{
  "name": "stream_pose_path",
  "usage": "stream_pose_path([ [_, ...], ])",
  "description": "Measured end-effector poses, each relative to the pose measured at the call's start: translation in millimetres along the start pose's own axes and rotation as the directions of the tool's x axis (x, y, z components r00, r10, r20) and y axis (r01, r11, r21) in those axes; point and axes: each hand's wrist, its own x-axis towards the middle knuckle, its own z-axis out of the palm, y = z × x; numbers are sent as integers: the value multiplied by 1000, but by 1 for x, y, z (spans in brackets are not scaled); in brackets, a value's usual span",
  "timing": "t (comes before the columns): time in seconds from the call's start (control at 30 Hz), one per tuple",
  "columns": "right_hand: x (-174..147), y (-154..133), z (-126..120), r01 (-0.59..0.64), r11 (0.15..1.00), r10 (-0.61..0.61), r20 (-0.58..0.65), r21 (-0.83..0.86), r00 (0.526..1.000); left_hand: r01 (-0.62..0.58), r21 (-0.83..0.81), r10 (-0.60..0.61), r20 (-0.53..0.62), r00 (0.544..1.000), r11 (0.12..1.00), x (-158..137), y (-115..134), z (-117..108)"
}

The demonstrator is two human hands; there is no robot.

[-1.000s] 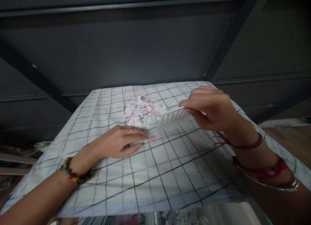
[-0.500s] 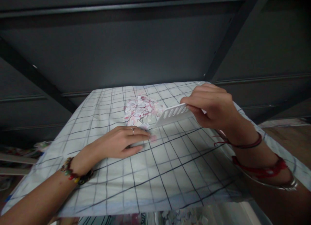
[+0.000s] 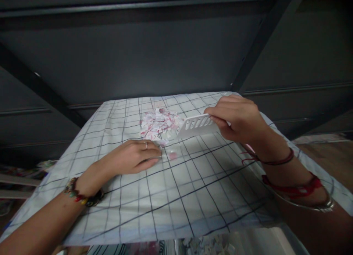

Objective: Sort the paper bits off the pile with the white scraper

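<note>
My right hand (image 3: 234, 117) grips the upper right end of a white slotted plastic plate (image 3: 197, 127), thumb and fingers closed on it. The plate stands tilted on edge, its left end at the right side of a heap of torn white and pink paper scraps (image 3: 159, 122). My left hand (image 3: 138, 155) rests on the checked cloth in front of the heap. Its fingers are bent, with the thumb close to the fingertips; what they hold, if anything, is hidden. A pink scrap (image 3: 173, 155) lies just right of those fingertips, apart from the heap.
A white cloth with dark grid lines (image 3: 190, 196) covers the table. A dark panelled wall (image 3: 143, 56) stands behind its far edge. Below the near edge, an open container (image 3: 264, 244) shows paper scraps (image 3: 208, 244). Pale slats (image 3: 19, 181) are low on the left.
My left hand has drawn back slightly to the left, its fingers more bent and the thumb closer to them. The slotted plate has tilted a little; my right hand keeps its hold.
</note>
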Motion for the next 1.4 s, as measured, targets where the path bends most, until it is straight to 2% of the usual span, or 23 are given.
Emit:
stream_pose_path([
  [0.23, -1, 2, 0, 25, 1000, -25, 5, -2, 1000, 46, 193, -46, -5, 999, 980, -3, -4, -2],
  [0.33, -1, 3, 0, 2, 999, -3, -15, -37, 1000, 17, 123, -11, -45, 999, 992, -3, 0, -2],
  [0.47, 0, 2, -4, 19, 999, -20, 32, 34, 999, -64, 42, 64, 4, 998, 997, -3, 1, -1],
  [0.57, 0, 2, -4, 21, 1000, -22, 62, 20, 998, -35, 148, 32, 20, 999, 988, -5, -5, -1],
  [0.73, -1, 4, 1, -29, 992, 31, 14, -125, 999, 22, 272, -19, -12, 1000, 962, -6, -11, -4],
  [0.9, 4, -6, 1, -23, 996, 22, -18, -91, 1000, 1, 214, 3, -16, 1000, 977, -3, -5, -5],
  [1.17, 9, -21, 5, 120, 990, -121, 7, 80, 993, -4, 174, 3, 4, 1000, 985, -4, -1, -3],
  [1.4, 8, -22, 3, 121, 993, -120, -38, 15, 992, -20, 161, 18, 10, 1000, 987, -3, 2, -4],
])
